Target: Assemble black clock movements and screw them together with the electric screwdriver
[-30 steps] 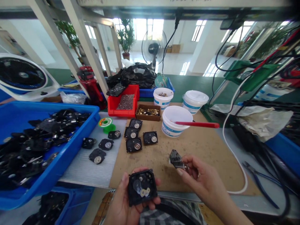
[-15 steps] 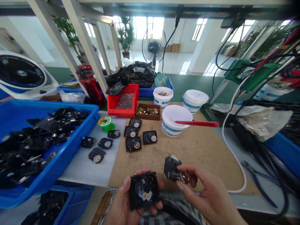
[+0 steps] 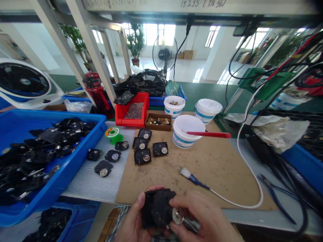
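My left hand cradles a square black plastic housing from below. My right hand is shut on a black part with a round metal disc, pressed against that housing, and the fingers hide most of both pieces. Beyond them, a small brush with white bristles and a blue handle lies on the brown mat, trailing a white cable. Several finished black parts with metal centres sit on the mat and a grey ribbed sheet.
A blue tray heaped with black parts stands at left. Behind the mat are a red bin of screws, a box of brass pieces and white tubs. Blue-handled pliers lie at right among cables.
My hands have come together low in view, bringing the two black pieces into contact. The blue-handled brush has left my right hand's area and lies on the mat.
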A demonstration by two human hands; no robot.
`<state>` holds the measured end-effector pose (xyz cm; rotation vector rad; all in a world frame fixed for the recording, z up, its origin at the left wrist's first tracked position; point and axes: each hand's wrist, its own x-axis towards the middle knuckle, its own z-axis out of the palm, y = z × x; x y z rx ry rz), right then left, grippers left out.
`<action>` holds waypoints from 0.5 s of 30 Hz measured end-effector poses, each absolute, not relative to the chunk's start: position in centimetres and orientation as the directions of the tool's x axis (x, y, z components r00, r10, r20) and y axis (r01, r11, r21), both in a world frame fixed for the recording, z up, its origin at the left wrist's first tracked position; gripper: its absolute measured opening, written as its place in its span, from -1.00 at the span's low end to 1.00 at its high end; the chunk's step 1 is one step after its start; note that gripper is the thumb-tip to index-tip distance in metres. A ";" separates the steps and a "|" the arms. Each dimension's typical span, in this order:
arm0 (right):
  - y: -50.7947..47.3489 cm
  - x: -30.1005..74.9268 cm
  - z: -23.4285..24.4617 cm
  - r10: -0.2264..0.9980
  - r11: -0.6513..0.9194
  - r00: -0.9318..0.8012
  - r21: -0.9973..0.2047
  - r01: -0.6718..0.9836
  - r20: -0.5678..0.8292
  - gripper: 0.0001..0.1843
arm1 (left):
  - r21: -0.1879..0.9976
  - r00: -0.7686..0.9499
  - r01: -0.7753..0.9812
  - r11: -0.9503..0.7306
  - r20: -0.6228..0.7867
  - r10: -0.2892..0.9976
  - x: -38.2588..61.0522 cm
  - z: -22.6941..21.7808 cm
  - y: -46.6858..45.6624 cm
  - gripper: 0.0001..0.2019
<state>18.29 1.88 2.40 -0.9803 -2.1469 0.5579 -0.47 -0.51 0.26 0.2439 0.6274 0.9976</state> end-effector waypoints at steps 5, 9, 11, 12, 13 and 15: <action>2.0 16.9 1.5 0.729 0.678 -0.528 -0.566 0.469 0.436 -0.84 | 0.384 0.428 -0.712 0.588 -0.427 0.796 -0.8 -0.4 -0.7 -0.64; 2.0 17.2 1.0 0.730 0.676 -0.560 -0.534 0.508 0.392 -0.76 | 0.397 0.437 -0.697 0.597 -0.425 0.793 -1.0 -0.9 -0.7 -0.61; 2.0 17.4 1.1 0.738 0.665 -0.564 -0.537 0.519 0.369 -0.74 | 0.409 0.434 -0.700 0.586 -0.408 0.803 -0.9 -0.9 -0.7 -0.61; 1.9 17.5 1.1 0.744 0.657 -0.565 -0.542 0.524 0.356 -0.73 | 0.414 0.438 -0.695 0.587 -0.403 0.803 -0.8 -0.8 -0.7 -0.61; 1.9 17.6 1.2 0.748 0.651 -0.570 -0.545 0.529 0.340 -0.73 | 0.424 0.442 -0.685 0.592 -0.403 0.801 -0.7 -0.7 -0.7 -0.59; 1.9 17.8 1.2 0.742 0.654 -0.590 -0.535 0.534 0.319 -0.73 | 0.495 0.421 -0.636 0.592 -0.421 0.804 -0.7 -0.5 -0.6 -0.56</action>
